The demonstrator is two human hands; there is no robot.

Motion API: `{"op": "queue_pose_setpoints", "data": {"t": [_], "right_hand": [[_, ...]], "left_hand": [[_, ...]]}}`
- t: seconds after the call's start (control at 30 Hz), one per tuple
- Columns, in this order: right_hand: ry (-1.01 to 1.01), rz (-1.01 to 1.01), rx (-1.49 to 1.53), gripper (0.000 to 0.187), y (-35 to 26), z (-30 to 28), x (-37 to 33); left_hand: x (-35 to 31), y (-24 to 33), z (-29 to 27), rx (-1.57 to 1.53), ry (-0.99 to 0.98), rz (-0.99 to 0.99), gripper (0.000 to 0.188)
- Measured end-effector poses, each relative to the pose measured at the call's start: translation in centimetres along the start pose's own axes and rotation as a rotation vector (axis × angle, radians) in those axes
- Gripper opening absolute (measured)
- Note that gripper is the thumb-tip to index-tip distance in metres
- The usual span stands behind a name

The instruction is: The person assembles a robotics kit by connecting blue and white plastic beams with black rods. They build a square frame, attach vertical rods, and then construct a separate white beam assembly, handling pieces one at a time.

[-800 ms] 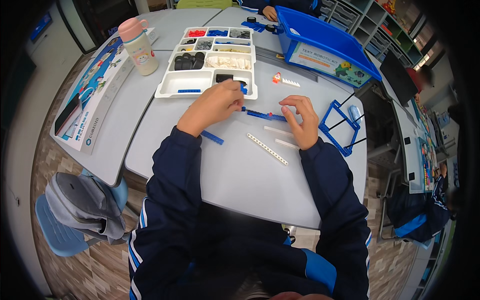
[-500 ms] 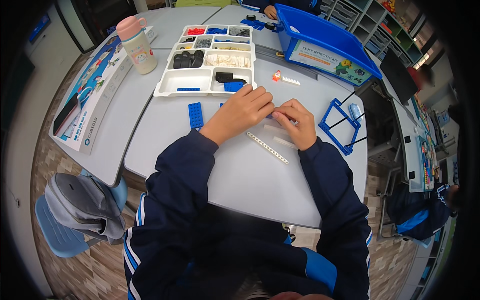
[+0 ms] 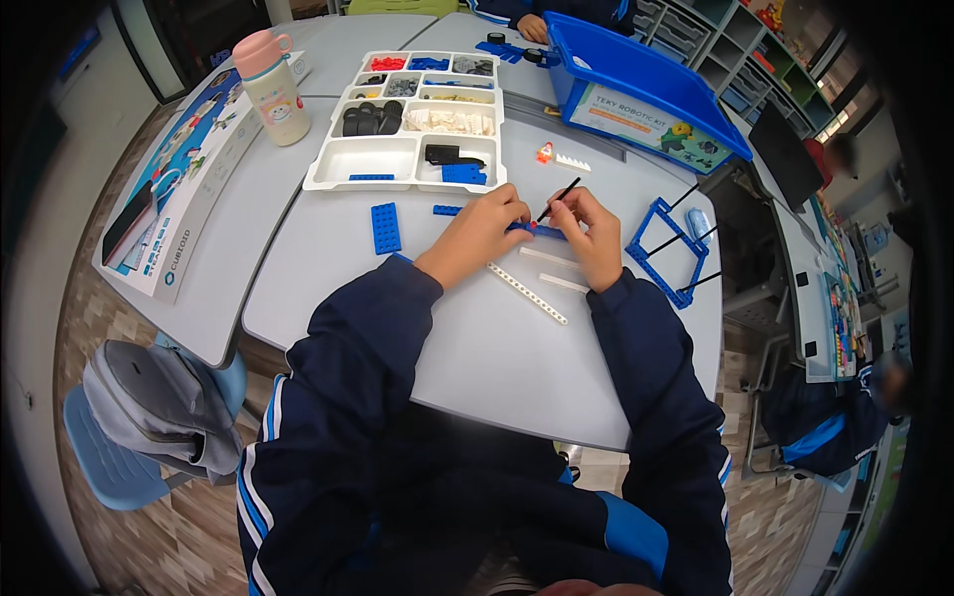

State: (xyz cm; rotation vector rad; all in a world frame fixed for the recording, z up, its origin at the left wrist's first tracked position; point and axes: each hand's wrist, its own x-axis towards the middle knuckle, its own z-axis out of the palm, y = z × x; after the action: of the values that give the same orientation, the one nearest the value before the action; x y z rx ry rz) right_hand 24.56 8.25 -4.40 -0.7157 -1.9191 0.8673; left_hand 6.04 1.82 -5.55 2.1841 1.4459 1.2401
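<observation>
My left hand [image 3: 475, 236] is closed on a blue beam [image 3: 549, 233] with a small red spot on it. In my right hand [image 3: 593, 238] a thin black axle rod [image 3: 563, 198] is pinched, slanting up from the beam; whether it sits in a hole is hidden. Under my hands lie a long white holed beam [image 3: 527, 294] and two shorter white strips [image 3: 550, 258]. Left of them are a blue studded plate [image 3: 386, 228] and a small blue piece [image 3: 446, 210]. Right of my right hand lies a blue frame [image 3: 644, 260] with black rods through it.
Beyond my hands are a white sorting tray [image 3: 320, 171] of parts, a blue bin [image 3: 651, 84], a small red-and-white figure [image 3: 545, 152] and a white toothed piece [image 3: 573, 162]. At left stand a pink-topped bottle [image 3: 274, 99] and a flat box [image 3: 204, 189]. Another person's hand [image 3: 534, 27] is at the far edge.
A black rod now shows upright in my right hand, which was pinched together near my left hand before. My left hand has lowered slightly, and more of the blue beam shows.
</observation>
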Motion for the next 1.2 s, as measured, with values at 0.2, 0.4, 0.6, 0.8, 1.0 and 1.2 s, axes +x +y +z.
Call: {"op": "queue_pose_setpoints", "data": {"t": [0.2,0.4,0.6,0.8,1.0,1.2], "right_hand": [[-0.039,-0.101,-0.228,0.011,-0.4,0.2,0.1],[-0.053,-0.189,-0.241,0.011,-0.5,0.2,0.1],[-0.103,-0.180,-0.221,0.011,-0.5,0.0,0.3],[-0.139,-0.210,-0.191,0.011,-0.1,-0.2,0.5],[-0.190,-0.170,-0.161,0.012,0.1,-0.5,0.5],[-0.202,-0.317,-0.312,0.022,0.3,-2.8,0.9]], "left_hand": [[-0.1,-0.1,0.3,0.012,0.012,0.001,0.020],[0.0,0.0,0.1,0.029,0.015,0.005,0.020],[0.1,0.0,0.1,0.024,0.007,-0.008,0.020],[0.0,-0.3,0.3,0.013,0.018,0.009,0.018],[0.1,-0.2,0.3,0.035,-0.003,-0.016,0.017],[-0.1,0.5,-0.4,0.101,-0.028,-0.012,0.018]]}}
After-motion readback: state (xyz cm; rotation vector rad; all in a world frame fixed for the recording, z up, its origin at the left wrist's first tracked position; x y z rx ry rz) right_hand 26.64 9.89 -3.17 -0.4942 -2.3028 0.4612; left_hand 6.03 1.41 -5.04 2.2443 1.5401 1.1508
